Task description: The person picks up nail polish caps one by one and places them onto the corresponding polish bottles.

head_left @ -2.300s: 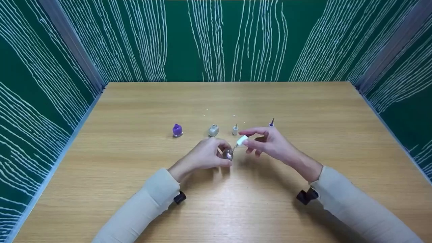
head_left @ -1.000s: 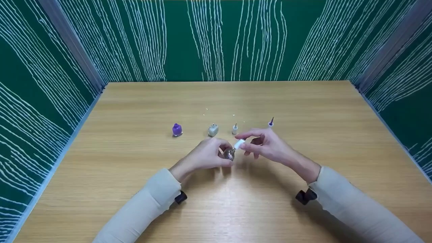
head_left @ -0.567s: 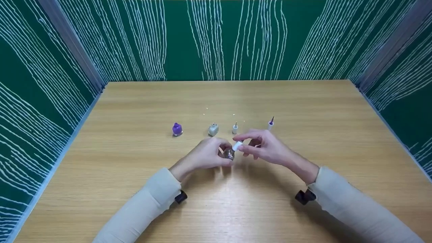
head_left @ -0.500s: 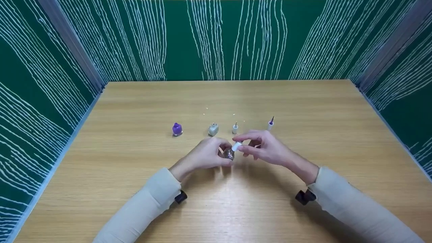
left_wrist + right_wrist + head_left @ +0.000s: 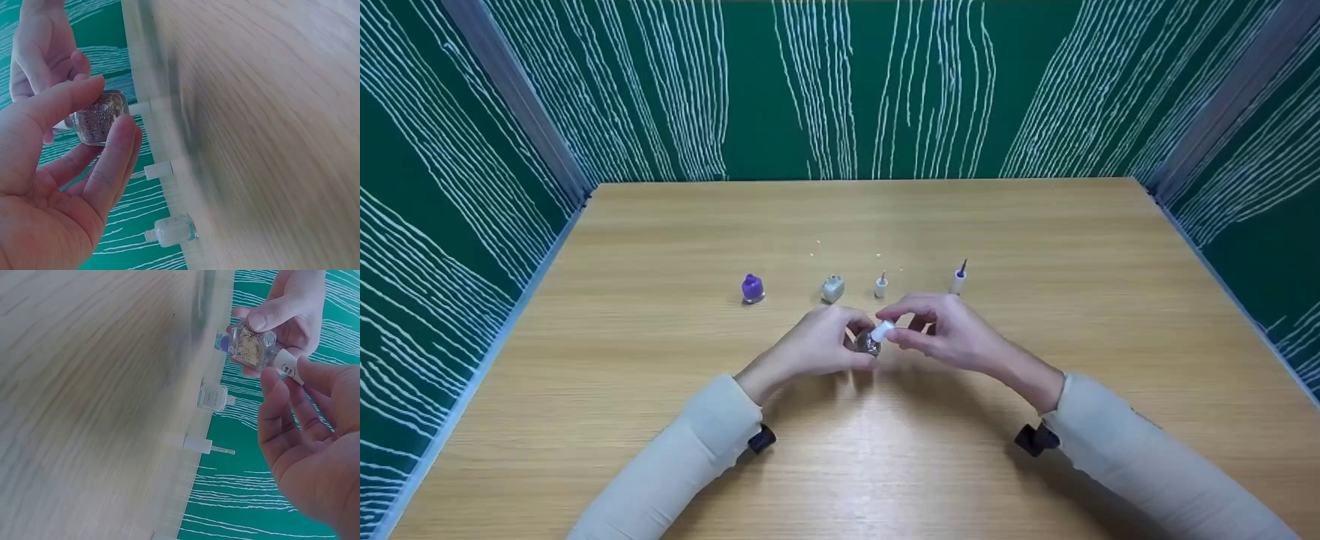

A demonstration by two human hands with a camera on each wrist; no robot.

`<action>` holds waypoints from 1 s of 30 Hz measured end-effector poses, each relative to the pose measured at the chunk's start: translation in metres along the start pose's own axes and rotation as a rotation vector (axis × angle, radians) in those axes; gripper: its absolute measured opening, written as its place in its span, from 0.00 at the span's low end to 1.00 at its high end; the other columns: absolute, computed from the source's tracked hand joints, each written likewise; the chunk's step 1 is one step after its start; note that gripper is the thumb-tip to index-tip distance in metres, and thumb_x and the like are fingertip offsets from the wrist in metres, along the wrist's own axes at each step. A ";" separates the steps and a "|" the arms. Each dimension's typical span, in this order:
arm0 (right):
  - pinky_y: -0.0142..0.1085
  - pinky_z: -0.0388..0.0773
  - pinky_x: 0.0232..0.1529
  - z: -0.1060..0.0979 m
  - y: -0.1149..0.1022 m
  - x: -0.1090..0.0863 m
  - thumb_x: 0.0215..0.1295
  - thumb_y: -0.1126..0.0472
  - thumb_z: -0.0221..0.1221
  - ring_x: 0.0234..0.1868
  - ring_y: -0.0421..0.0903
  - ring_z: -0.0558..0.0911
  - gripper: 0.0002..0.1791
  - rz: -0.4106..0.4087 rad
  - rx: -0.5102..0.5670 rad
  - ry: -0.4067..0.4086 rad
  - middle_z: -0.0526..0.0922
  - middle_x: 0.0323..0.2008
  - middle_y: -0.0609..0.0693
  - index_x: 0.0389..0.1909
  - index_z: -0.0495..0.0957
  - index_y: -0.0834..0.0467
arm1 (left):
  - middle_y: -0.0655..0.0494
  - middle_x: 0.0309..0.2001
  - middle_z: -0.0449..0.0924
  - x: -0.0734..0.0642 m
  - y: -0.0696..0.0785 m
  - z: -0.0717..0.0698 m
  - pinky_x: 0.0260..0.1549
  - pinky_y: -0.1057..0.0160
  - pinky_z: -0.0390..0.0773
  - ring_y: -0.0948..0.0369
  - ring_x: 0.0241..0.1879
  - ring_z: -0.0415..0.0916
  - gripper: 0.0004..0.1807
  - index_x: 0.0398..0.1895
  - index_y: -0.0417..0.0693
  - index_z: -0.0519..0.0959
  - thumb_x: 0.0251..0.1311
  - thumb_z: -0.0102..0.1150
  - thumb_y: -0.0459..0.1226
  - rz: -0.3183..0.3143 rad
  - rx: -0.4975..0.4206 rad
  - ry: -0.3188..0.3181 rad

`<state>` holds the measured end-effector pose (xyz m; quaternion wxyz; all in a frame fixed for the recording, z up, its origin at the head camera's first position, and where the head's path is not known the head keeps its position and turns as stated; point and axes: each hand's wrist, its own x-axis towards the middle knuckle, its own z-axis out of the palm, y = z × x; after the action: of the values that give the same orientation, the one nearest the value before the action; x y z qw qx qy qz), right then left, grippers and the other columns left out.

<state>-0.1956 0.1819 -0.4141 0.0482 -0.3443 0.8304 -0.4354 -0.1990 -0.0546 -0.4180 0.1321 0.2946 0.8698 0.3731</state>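
Note:
In my left hand I grip a glittery nail polish bottle, held between thumb and fingers and tilted toward the right. My right hand pinches a white cap, which sits at the bottle's neck; its brush is out of sight. Beyond the hands stand an uncapped purple nail polish bottle and an uncapped pale grey one. Two white caps stand with their brushes pointing up: one with a pale brush, the other with a purple brush.
A wooden table lies under everything. Several tiny white specks dot the wood behind the bottles. Green walls with white wavy lines enclose the far side and both flanks.
My right hand has moved left and down, bringing the cap from above the bottle onto its neck; the brush has gone inside. The left hand has hardly moved.

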 end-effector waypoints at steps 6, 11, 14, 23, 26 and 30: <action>0.36 0.83 0.36 0.001 0.001 0.001 0.69 0.57 0.66 0.34 0.42 0.84 0.16 -0.018 -0.033 -0.007 0.87 0.46 0.44 0.54 0.85 0.56 | 0.59 0.38 0.85 0.000 0.001 -0.001 0.38 0.65 0.79 0.59 0.36 0.81 0.17 0.47 0.46 0.86 0.54 0.75 0.39 -0.013 0.028 -0.009; 0.37 0.84 0.37 0.000 0.000 0.001 0.68 0.57 0.66 0.36 0.43 0.84 0.16 -0.026 -0.053 -0.011 0.87 0.46 0.44 0.54 0.85 0.58 | 0.60 0.39 0.85 0.000 0.000 -0.001 0.37 0.65 0.79 0.63 0.34 0.79 0.20 0.48 0.44 0.85 0.52 0.76 0.40 -0.039 0.044 0.004; 0.37 0.84 0.37 0.000 0.000 0.001 0.68 0.57 0.67 0.35 0.43 0.84 0.16 -0.007 -0.066 -0.013 0.87 0.45 0.44 0.54 0.85 0.57 | 0.60 0.40 0.84 0.000 0.001 -0.001 0.37 0.64 0.78 0.63 0.35 0.78 0.21 0.48 0.44 0.84 0.52 0.77 0.41 -0.059 0.053 0.015; 0.35 0.81 0.35 0.002 -0.002 0.001 0.67 0.52 0.67 0.35 0.47 0.82 0.14 0.096 -0.145 0.000 0.86 0.39 0.43 0.47 0.87 0.55 | 0.62 0.36 0.83 -0.002 0.000 -0.001 0.35 0.63 0.75 0.62 0.33 0.76 0.18 0.44 0.45 0.84 0.51 0.77 0.40 -0.069 0.040 0.029; 0.34 0.79 0.30 0.005 -0.001 0.002 0.68 0.48 0.66 0.31 0.47 0.81 0.13 0.093 -0.186 0.024 0.85 0.34 0.41 0.40 0.87 0.54 | 0.62 0.36 0.83 -0.001 0.000 -0.001 0.33 0.65 0.75 0.64 0.31 0.75 0.17 0.43 0.45 0.85 0.50 0.77 0.40 -0.067 0.053 0.032; 0.31 0.71 0.23 0.009 0.001 0.002 0.70 0.46 0.63 0.22 0.41 0.75 0.16 0.065 -0.240 0.072 0.79 0.22 0.39 0.27 0.83 0.52 | 0.62 0.36 0.83 -0.001 0.001 -0.001 0.27 0.67 0.73 0.66 0.27 0.73 0.17 0.43 0.45 0.86 0.49 0.76 0.40 -0.064 0.057 0.032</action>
<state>-0.1941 0.1749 -0.4199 -0.0092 -0.3049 0.8884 -0.3431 -0.1981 -0.0551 -0.4167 0.1213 0.2641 0.8912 0.3483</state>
